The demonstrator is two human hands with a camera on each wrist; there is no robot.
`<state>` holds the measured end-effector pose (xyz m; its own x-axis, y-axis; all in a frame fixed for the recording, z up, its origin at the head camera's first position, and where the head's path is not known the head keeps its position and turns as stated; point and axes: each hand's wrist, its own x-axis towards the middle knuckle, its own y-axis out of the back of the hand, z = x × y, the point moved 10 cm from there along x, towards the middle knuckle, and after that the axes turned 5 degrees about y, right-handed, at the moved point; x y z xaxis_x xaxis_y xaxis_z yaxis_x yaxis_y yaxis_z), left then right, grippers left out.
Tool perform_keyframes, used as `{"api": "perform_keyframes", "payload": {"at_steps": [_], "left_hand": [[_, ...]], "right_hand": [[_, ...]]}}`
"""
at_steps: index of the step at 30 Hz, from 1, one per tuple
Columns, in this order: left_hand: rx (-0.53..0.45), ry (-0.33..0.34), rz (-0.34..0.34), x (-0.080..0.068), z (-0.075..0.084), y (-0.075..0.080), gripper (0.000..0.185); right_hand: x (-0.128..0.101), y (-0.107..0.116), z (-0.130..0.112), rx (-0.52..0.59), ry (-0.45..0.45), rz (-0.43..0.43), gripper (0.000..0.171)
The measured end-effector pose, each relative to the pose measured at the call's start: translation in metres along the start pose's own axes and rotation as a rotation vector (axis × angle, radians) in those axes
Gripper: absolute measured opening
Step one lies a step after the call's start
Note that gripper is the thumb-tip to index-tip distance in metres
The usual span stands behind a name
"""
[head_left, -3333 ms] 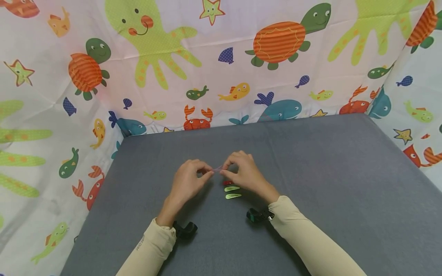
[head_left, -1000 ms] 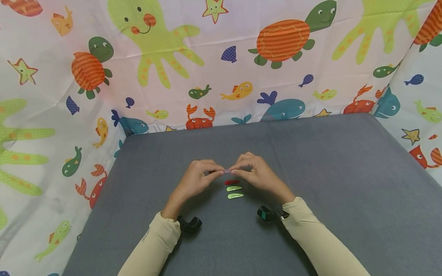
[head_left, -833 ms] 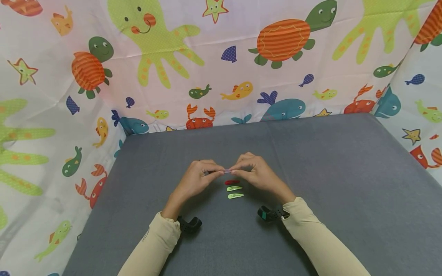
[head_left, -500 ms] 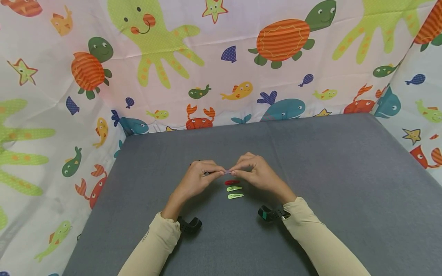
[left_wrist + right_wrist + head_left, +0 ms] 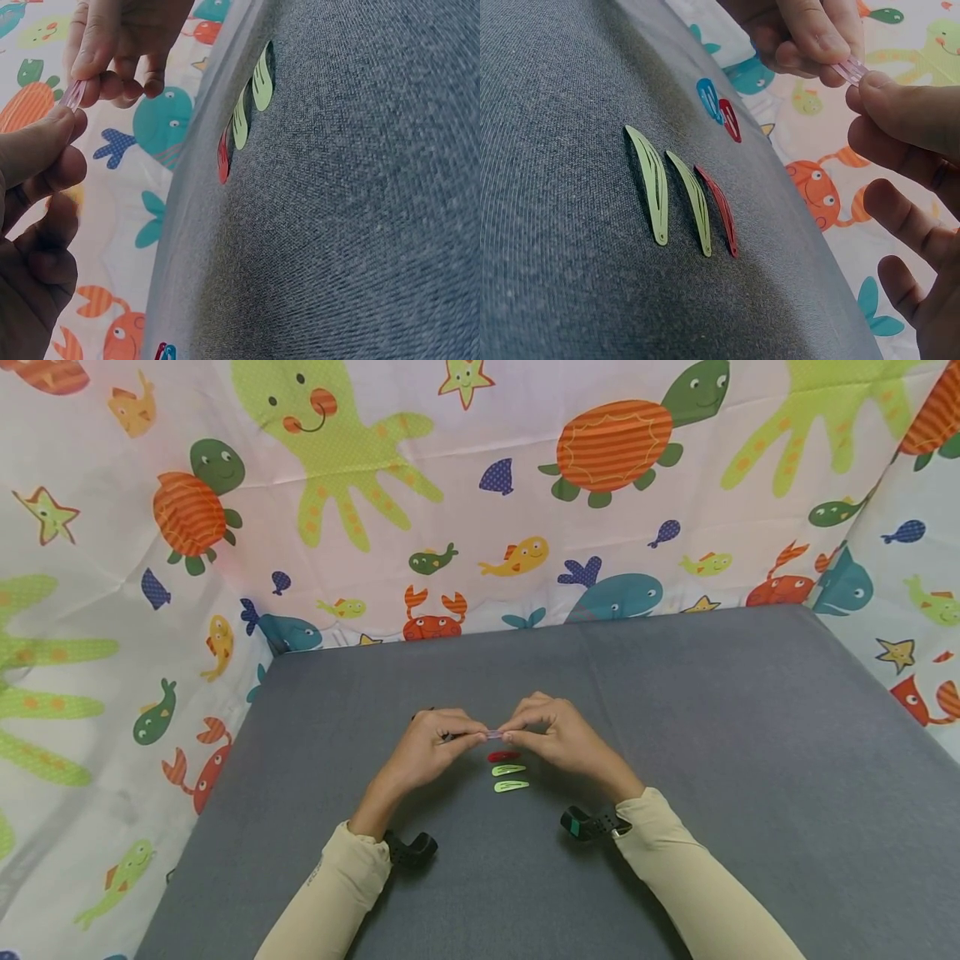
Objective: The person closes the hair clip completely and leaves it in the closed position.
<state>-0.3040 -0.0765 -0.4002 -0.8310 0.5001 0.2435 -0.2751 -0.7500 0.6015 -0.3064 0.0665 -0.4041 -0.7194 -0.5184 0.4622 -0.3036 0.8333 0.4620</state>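
The pink hair clip [image 5: 492, 732] is held up over the middle of the gray table [image 5: 750, 760], above the far end of the row. One end is pinched by the left hand [image 5: 429, 752] and the other end by the right hand [image 5: 558, 742]. Just near of it, three clips are laid side by side: a red clip [image 5: 503, 757], then two green clips [image 5: 509, 778].

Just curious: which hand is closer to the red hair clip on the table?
Right. The right hand hovers just beside the red clip; the left hand sits farther off, both pinching a pink clip.
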Motion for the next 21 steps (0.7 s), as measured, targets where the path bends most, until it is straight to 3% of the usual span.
{"api": "perform_keyframes", "payload": {"at_steps": [8,15,21], "left_hand": [[-0.008,-0.006,-0.006,0.0,0.001,-0.002,0.013],[0.07,0.042,0.035,0.0,0.001,-0.001,0.013],[0.144,0.017,0.091,0.0,0.003,0.001,0.018]], "right_hand": [[-0.001,-0.001,0.003,0.048,-0.019,-0.009,0.009],[-0.002,-0.001,0.006,0.074,-0.095,-0.002,0.011],[-0.005,-0.003,0.012,0.092,-0.176,0.006,0.012]]}}
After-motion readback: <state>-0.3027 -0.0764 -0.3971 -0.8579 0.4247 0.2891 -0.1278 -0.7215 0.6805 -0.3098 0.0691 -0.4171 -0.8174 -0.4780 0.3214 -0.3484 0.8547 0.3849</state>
